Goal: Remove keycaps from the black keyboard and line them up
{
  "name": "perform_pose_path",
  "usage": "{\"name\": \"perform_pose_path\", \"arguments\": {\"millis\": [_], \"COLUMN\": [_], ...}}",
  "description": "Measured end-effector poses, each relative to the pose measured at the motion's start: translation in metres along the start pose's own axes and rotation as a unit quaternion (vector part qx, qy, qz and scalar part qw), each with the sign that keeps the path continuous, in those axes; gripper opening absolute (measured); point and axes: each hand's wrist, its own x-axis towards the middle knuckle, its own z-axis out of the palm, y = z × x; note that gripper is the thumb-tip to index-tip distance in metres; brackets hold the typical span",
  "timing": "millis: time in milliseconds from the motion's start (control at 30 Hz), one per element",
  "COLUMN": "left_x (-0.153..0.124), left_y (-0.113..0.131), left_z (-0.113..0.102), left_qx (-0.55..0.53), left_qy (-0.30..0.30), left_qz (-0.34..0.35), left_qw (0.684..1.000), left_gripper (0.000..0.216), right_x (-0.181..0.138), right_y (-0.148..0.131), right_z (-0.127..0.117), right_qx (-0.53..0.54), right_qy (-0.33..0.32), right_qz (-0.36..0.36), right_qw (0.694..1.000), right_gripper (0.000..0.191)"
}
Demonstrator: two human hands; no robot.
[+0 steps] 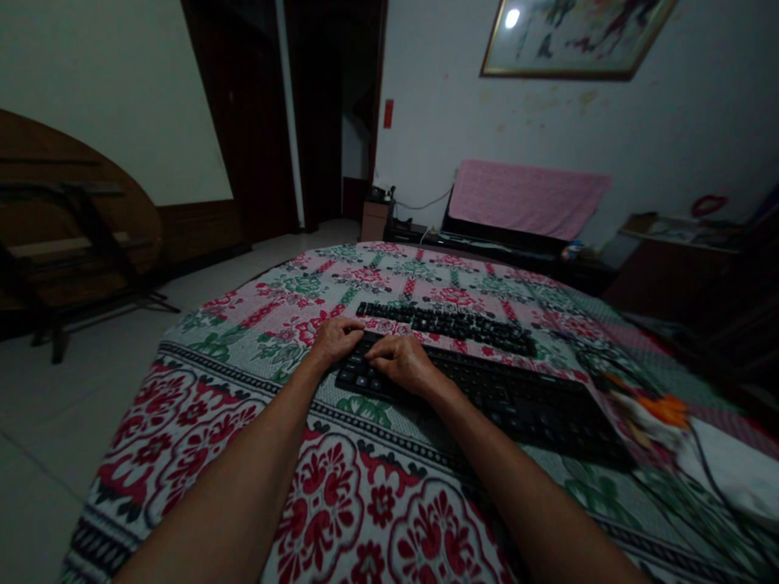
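Keyboard (pixel 523 405) on patterned cloth (pixel 329 495), rows of black keys (pixel 447 323) just beyond its far edge.
Open cloth lies left of it; left hand (pixel 334 341) at its left end, right hand (pixel 402 362) arching over it, fingers bent, any grip unclear.

This is a home. A flowered cloth (pixel 320 499), a framed wall picture (pixel 572 39) and a draped pink towel (pixel 527 199) show it.

A red-and-green floral cloth (pixel 322 503) fills the lower middle of the frame. On it lie a black computer keyboard (pixel 548 418) and a strip of black keycaps (pixel 454 323) around centre, an orange item (pixel 669 410) and a white item (pixel 739 470) at right.
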Motion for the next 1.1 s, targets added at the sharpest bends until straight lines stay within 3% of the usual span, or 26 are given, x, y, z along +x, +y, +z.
{"name": "perform_pose_path", "arguments": {"millis": [567,633,733,900,1100], "left_x": [-0.002,-0.004,-0.006,-0.006,-0.004], "left_y": [0.005,0.009,0.017,0.028,0.028], "left_z": [-0.006,-0.012,-0.027,-0.044,-0.042], "left_qx": [-0.058,-0.093,-0.168,-0.186,-0.172], "left_qy": [-0.026,-0.059,-0.162,-0.275,-0.317], "left_qz": [-0.010,-0.023,-0.046,-0.008,0.024], "left_qw": [0.998,0.994,0.971,0.943,0.932], "left_gripper": [0.027,0.031,0.049,0.059,0.055], "right_x": [-0.002,-0.002,0.000,0.002,0.002], "right_y": [0.002,0.002,0.003,0.001,0.002], "right_z": [-0.003,-0.001,0.001,0.003,0.000], "right_qx": [0.020,0.021,0.027,0.021,0.028], "right_qy": [-0.010,-0.007,-0.005,-0.019,-0.028], "right_qz": [0.014,0.014,0.040,0.090,0.085], "right_qw": [1.000,1.000,0.999,0.996,0.996], "right_gripper": [0.020,0.019,0.017,0.015,0.016]}}
